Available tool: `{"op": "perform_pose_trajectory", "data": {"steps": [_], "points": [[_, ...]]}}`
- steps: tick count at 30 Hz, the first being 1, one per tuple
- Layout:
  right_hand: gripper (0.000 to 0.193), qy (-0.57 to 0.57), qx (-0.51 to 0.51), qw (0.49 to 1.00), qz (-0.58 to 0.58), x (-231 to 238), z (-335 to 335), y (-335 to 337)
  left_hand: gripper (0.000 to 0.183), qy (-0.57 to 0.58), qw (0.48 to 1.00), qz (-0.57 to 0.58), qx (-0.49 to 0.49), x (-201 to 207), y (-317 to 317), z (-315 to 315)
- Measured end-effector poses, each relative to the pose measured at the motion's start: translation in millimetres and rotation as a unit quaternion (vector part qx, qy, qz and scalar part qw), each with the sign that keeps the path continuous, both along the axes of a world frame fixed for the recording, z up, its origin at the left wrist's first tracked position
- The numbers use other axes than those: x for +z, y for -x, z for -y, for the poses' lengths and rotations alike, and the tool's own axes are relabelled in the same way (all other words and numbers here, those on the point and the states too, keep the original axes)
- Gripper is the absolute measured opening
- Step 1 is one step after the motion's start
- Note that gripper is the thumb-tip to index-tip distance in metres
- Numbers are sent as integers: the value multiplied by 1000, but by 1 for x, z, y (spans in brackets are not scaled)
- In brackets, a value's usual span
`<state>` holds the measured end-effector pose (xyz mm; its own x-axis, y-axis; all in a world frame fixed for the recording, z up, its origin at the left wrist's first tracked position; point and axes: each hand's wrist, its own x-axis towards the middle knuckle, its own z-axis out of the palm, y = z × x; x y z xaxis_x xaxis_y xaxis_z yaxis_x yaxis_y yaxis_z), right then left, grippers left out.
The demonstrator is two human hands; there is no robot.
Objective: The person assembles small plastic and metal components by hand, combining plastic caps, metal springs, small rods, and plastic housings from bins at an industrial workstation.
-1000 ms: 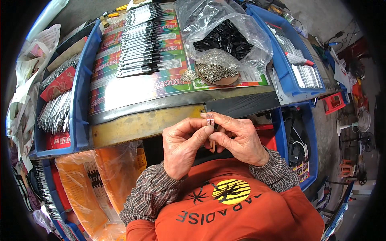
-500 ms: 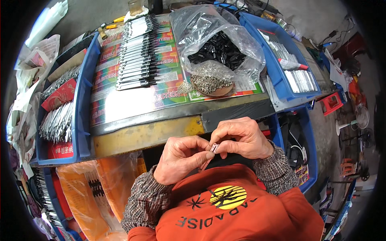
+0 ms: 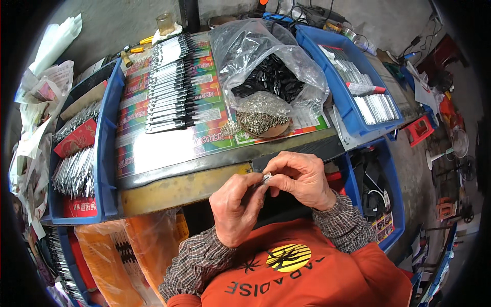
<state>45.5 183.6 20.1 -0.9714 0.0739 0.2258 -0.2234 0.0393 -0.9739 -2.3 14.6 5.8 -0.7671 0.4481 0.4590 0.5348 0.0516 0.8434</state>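
Observation:
My left hand (image 3: 236,209) and my right hand (image 3: 300,179) meet in front of the table's near edge, above my lap. Both are closed, their thumbs and fingertips pinching a small silvery metal piece (image 3: 267,177). Only its bright end shows between the fingertips; the rest is hidden. Beyond my hands, a heap of tiny metal parts (image 3: 258,123) lies in a round shallow dish. Behind it, a clear plastic bag (image 3: 225,48) gapes open around many small black parts (image 3: 273,77). To the left, slim silvery strips with black ends (image 3: 166,94) are laid side by side in a long row.
Blue bins stand at the left (image 3: 110,169) and far right (image 3: 371,105) of the table, holding metal strips. A lower blue bin (image 3: 394,189) with dark items is right of my arm. Orange plastic-wrapped crates (image 3: 153,240) sit below the table, left.
My left hand has turned more upright, and the small metal piece has shifted slightly up and left with the fingertips. The table sits lower in view.

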Motion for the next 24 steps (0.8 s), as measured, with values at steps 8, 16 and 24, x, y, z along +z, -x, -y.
{"op": "perform_pose_trajectory", "data": {"steps": [8, 16, 24], "points": [[15, -404, -177, 893, -93, 31, -59, 49, 19, 53, 997, -55, 9, -6, 11, 9], [20, -545, -253, 795, -81, 8, -90, 103, 16, 67, 995, -65, 33, -6, 20, 16], [23, -621, -235, 747, 30, 0, -96, 118, 17, 77, 995, -60, 29, -6, 24, 15]]}}
